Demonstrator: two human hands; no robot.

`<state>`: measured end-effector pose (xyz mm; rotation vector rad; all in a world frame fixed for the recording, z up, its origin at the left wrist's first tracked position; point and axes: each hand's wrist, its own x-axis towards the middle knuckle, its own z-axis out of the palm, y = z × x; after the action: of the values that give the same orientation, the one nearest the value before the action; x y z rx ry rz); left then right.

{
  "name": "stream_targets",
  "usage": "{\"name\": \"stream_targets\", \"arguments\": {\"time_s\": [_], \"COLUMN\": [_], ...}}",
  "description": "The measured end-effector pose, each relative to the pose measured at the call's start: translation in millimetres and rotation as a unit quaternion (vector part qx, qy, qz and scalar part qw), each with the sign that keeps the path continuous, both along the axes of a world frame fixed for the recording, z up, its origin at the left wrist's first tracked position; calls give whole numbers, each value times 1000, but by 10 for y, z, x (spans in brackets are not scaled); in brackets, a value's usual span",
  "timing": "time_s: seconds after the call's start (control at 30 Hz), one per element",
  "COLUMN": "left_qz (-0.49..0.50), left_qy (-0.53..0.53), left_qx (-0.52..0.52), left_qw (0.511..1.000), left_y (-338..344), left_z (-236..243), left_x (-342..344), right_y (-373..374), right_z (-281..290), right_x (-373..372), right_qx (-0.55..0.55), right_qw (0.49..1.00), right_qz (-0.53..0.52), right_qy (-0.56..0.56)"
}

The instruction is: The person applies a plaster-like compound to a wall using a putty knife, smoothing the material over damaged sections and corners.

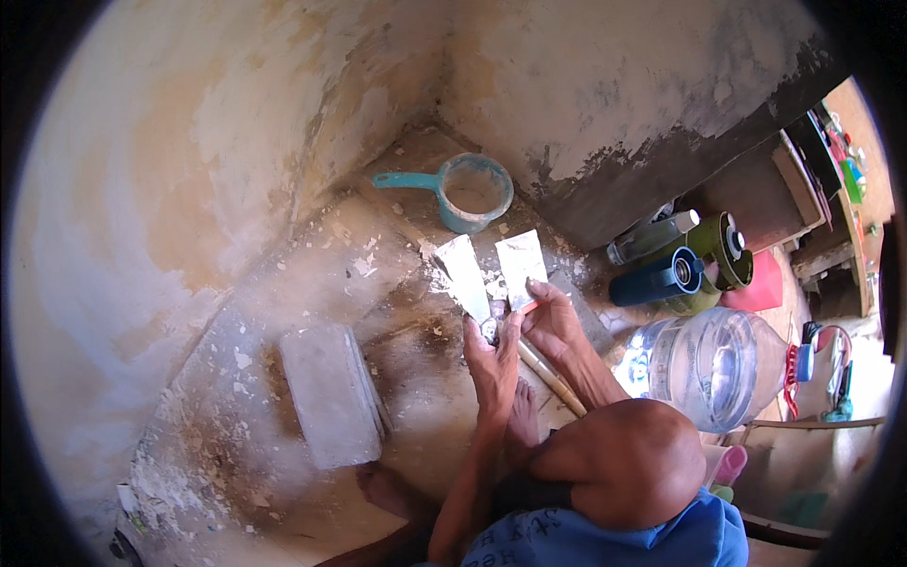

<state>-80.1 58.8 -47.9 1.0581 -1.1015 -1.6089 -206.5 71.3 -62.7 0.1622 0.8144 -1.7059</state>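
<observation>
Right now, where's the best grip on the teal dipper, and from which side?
Probably by the handle, coming from the left: the teal dipper sits mouth up, and its long, slim handle juts leftward from near the rim. The near side looks worse, since the left hand holds a white-smeared scraper there.

Two patchy cream-and-tan walls (161, 189) are meeting in a corner (436, 115). Pale flakes (243, 359) are littering the dusty floor (227, 439). Dark patches (642, 189) are covering the right wall's base; wooden furniture (801, 180) is standing rightward, where brighter light is falling.
</observation>
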Motion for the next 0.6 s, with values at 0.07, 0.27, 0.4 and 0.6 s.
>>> {"name": "stream_targets", "arguments": {"time_s": [0.07,0.27,0.4,0.6], "left_qz": [34,43,10,42], "left_qy": [-16,19,-70,-317], "left_qx": [-38,28,52,-355], "left_qw": [999,998,996,878], "left_y": [-128,-260,-366,-1812], "left_z": [-4,-48,-111,-357], "left_x": [4,-66,-14,-20], "right_y": [-70,74,59,59], "right_z": [-12,43,-91,-197], "right_x": [185,177,145,-254], "right_qx": [-1,0,22,-11], "right_qw": [999,985,973,985], "right_qz": [25,66,99,4], "right_qy": [-39,160,209,173]}}
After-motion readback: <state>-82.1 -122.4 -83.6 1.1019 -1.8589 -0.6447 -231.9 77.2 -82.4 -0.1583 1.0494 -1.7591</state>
